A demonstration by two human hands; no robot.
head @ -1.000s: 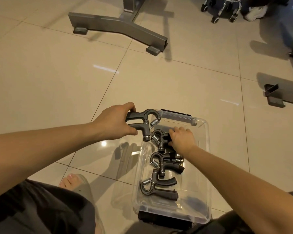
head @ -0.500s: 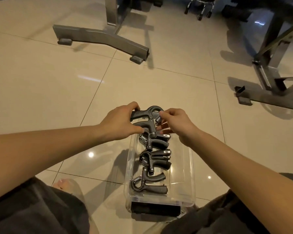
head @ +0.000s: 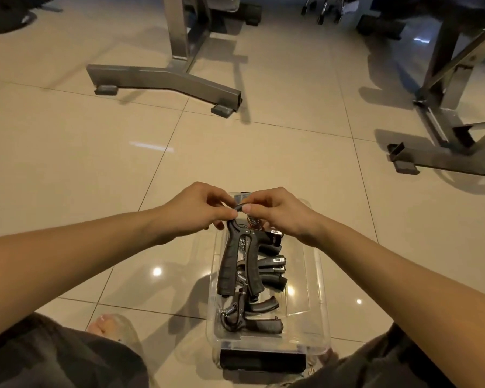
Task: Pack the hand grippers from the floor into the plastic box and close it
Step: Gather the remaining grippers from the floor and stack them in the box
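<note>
I see beige tile floor [head: 67,152], glossy, dark grout lines, light spots reflected. Grey metal stand base [head: 165,79] ahead, left of centre, upright post rising out of view, black rubber feet at both ends. Second metal frame [head: 443,152] at right, angled braces, foot bar flat on floor. Castor wheels [head: 325,9] at top edge, partly cut off. Bare foot [head: 109,329] near bottom left. Dark shorts [head: 53,357] across lower corners.

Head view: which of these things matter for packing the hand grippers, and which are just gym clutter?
Part of the job:
- held hand gripper, pinched at its top by left hand and right hand
- hand grippers already in the box
- clear plastic box, no lid on it

Just lying about:
- metal stand base
- metal frame
</note>
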